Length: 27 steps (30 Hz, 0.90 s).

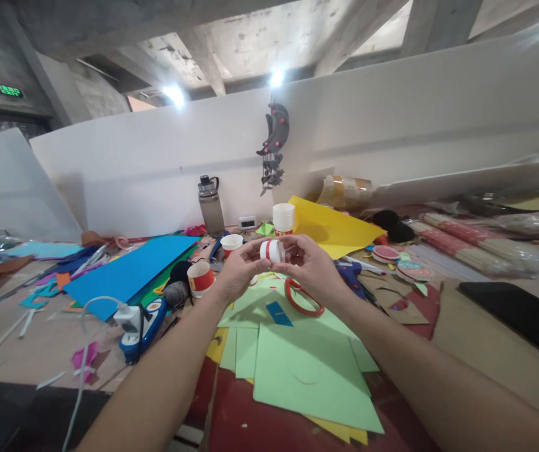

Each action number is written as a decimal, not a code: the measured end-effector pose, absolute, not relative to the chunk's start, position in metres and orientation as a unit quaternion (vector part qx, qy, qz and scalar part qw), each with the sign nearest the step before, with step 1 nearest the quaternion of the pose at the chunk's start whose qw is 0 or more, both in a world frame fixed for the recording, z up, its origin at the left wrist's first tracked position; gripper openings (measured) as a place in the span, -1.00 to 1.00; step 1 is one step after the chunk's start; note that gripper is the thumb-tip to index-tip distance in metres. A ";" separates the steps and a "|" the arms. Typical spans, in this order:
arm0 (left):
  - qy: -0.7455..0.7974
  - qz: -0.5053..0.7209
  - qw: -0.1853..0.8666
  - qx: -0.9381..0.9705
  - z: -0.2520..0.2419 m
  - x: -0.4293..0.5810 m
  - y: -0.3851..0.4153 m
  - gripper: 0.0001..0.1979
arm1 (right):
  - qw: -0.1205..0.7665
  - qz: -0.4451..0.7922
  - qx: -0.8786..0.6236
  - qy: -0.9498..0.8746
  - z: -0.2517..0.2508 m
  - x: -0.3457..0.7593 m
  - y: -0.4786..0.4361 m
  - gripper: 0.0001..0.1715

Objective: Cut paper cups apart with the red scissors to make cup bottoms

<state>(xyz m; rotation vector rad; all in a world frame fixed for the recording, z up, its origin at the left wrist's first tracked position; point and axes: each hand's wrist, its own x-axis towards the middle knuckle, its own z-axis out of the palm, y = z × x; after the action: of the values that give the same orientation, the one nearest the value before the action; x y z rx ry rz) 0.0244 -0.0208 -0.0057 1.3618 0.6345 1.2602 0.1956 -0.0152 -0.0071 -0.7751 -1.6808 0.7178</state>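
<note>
Here the left hand [240, 267] and right hand [310, 263] together pinch a small white paper cup [272, 250] held above the worktop [38, 345]. Beneath lie green paper sheets [307, 370] and red-handled scissors [301, 298]. Another cup [200, 278], yarn [176, 292] and blue card [128, 273] sit to the left.

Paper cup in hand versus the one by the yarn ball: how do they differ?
The held paper cup is pinched between left hand and right hand; the tabletop paper cup lies tilted, untouched, beside the yarn ball. The held one shows a thin red stripe, the tabletop one a broad red band. Both are white and red.
</note>
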 end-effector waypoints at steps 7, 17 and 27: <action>0.295 0.506 0.556 0.590 -0.003 0.025 -0.024 -0.45 | 0.541 0.277 -0.352 -0.712 -0.009 0.195 -0.016 -0.47; 0.296 0.518 0.582 0.552 -0.002 0.025 -0.022 -0.52 | 0.471 0.379 -0.282 -0.745 -0.004 0.201 -0.015 -0.44; 0.277 0.504 0.599 0.558 -0.005 0.025 -0.021 -0.51 | 0.485 0.305 -0.343 -0.744 -0.008 0.200 -0.013 -0.49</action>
<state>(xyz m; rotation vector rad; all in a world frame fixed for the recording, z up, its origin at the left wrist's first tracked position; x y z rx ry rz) 0.0250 -0.0208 -0.0047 1.2932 0.6425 1.1693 0.1997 -0.0133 -0.0079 -0.8361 -1.8113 0.7430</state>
